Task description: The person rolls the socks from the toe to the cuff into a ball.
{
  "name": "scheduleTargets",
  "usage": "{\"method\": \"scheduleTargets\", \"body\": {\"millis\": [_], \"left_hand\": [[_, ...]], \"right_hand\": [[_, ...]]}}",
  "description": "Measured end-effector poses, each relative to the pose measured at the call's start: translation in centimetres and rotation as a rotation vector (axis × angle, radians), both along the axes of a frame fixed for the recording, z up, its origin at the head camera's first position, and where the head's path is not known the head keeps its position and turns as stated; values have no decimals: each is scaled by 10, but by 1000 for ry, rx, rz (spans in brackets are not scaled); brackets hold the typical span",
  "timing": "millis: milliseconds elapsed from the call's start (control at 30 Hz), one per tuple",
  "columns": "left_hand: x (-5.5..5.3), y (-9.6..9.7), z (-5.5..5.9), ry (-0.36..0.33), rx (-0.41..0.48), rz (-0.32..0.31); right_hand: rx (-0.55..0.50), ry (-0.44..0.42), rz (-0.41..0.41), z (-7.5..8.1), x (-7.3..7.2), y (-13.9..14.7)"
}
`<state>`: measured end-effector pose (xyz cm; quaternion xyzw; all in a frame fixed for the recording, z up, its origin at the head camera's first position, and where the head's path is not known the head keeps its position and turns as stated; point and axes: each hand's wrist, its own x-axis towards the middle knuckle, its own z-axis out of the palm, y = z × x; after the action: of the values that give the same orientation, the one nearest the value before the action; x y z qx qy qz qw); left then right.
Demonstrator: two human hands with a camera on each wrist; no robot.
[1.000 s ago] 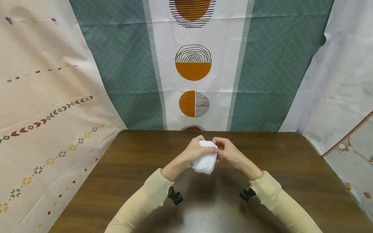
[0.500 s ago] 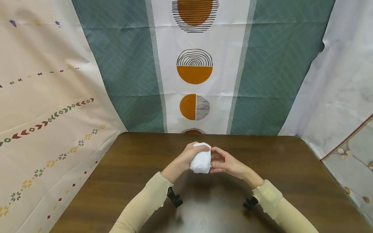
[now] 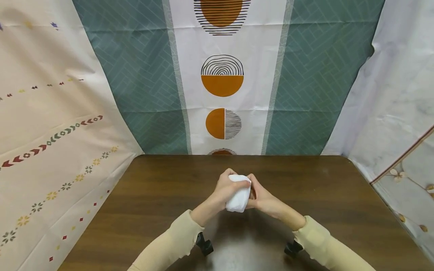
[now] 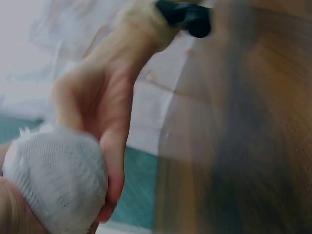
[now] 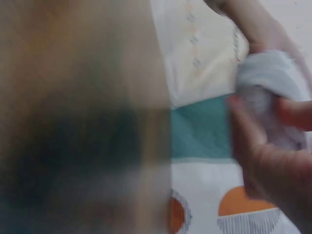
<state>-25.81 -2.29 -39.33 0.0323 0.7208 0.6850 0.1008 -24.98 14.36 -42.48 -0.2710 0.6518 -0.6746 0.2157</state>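
A white knitted sock (image 3: 239,200), bundled into a ball, is held above the table. My left hand (image 3: 226,189) grips it from the left, with the thumb laid across its near side. On its right side my right hand (image 3: 266,199) holds the edge between curled fingers and thumb. Close up in the left wrist view, the sock (image 4: 61,178) shows a fine knit with ribbing. In the right wrist view a folded band of the sock (image 5: 270,70) surrounds a darker inner part, beside the right fingers. That view is blurred.
A dark brown wooden table (image 3: 162,177) lies below both hands. Patterned cloths hang around it: a green and white one (image 3: 305,94) behind, a cream one (image 3: 51,131) at left and a whitish one (image 3: 400,113) at right. Each wrist carries a black mount (image 3: 204,245).
At half a second ago the right fingers were spread wider beside the sock; now they close in on its right edge. The left hand keeps its grip, and both hands sit slightly lower in view.
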Motion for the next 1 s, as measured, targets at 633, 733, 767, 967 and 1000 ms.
{"method": "scheduleTargets", "body": {"millis": [633,733,767,967,1000], "left_hand": [[-24,14,-9,-50,-92,163],[-26,13,-17,-100,-40,152],[-25,13,-20,-116,-19,145],[-22,21,-33,-168,107,114],[-22,23,-35,-168,120,116]], "right_hand": [[294,-124,20,35,-35,33],[310,-136,-6,28,-30,29],[324,-128,-16,25,-28,27],[361,-160,-124,9,-23,18],[352,-183,-143,7,-23,17]]}}
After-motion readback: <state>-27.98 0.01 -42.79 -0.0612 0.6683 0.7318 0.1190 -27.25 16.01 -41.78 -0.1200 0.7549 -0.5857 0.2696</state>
